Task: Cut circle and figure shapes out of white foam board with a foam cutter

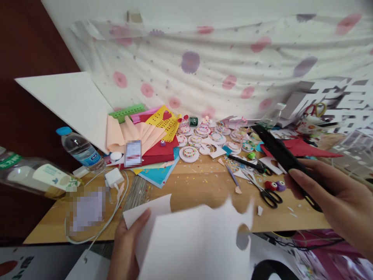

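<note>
Some white paper (195,241), notched at its right, is gripped in the left hand (129,243) by the near edge of the desk (201,188); at right, the right hand (335,202) clasps a black tool (278,155). Farther off lie scissors (270,196) and decorated discs (189,154).

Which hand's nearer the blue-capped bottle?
Left. The left hand, gripping white paper, is in front and right of the bottle; the right hand is much farther right.

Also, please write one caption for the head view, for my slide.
Left hand holding cut white paper, right hand holding a long black tool, over a cluttered wooden table.
</note>
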The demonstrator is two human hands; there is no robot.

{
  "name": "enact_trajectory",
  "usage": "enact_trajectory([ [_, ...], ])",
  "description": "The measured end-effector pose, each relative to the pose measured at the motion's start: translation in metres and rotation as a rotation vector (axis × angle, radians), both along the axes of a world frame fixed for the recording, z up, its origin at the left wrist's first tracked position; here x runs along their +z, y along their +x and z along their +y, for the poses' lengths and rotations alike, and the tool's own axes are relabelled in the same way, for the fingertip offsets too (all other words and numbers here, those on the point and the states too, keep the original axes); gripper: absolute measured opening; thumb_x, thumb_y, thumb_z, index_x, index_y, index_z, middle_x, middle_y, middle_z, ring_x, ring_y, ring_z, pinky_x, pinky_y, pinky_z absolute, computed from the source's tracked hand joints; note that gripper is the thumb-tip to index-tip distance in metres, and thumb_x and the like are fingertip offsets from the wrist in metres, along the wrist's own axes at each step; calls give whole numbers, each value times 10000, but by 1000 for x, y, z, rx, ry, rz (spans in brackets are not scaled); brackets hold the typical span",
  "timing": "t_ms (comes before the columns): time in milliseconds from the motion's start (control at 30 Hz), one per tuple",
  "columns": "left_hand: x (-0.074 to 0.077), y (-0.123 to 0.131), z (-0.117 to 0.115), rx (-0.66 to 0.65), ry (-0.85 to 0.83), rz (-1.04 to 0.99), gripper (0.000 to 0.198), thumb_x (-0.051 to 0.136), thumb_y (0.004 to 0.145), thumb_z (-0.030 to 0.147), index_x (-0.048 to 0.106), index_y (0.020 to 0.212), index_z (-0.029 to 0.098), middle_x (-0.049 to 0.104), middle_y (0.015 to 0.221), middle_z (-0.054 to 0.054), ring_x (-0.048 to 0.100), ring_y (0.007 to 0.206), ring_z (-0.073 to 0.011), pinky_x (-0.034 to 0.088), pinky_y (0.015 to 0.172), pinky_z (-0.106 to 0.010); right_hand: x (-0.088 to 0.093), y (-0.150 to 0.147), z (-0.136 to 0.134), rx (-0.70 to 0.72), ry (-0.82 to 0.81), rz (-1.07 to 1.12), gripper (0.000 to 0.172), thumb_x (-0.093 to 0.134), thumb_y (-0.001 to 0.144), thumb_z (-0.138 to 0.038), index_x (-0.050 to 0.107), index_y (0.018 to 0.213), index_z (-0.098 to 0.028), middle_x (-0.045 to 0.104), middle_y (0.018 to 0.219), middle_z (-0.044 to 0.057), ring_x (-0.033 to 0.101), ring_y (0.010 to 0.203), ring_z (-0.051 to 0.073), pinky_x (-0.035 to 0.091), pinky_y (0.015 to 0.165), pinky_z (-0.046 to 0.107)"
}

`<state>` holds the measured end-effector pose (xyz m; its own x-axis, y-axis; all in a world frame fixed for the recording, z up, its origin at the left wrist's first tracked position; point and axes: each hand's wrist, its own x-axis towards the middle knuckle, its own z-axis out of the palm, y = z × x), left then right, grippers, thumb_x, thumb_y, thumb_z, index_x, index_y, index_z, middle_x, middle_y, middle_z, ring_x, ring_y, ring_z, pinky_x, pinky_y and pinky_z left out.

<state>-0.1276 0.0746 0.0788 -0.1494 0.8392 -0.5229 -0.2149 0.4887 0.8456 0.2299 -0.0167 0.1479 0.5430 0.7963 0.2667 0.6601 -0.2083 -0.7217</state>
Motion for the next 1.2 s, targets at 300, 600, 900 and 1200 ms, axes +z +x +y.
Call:
enact_trajectory([
  [300, -36, 6, 2, -23, 37, -39, 472, 904, 456, 376, 646, 763, 126, 723, 620, -43, 636, 477, -184, 485, 430, -249, -143, -71, 8, 303, 40, 143, 246, 471, 951, -417, 506, 1107, -231, 543, 678, -14, 547, 594, 164, 463, 571, 290],
  [600, -55, 11, 17, -291, 120, 5, 430, 850, 619, 398, 694, 912, 124, 751, 777, -54, 656, 625, -158, 504, 559, -238, -154, -66, -5, 232, 42, 289, 241, 465, 957, -443, 469, 1091, -243, 491, 670, -36, 498, 589, 150, 414, 567, 290],
  [900, -62, 30, 14, -528, 228, -83, 362, 821, 678, 431, 733, 897, 157, 769, 915, -75, 686, 777, -197, 528, 684, -274, -132, -92, 4, 277, -207, 648, 406, 714, 759, -526, 527, 964, -230, 557, 807, -12, 504, 655, 130, 431, 565, 262],
  [1200, -57, 2, -11, -818, 277, 6, 387, 727, 776, 446, 727, 1044, 166, 741, 1081, -86, 677, 940, -221, 522, 749, -263, -136, -110, 8, 523, -271, 881, 289, 782, 748, -340, 555, 882, -221, 577, 782, -27, 448, 600, 90, 375, 522, 232],
])
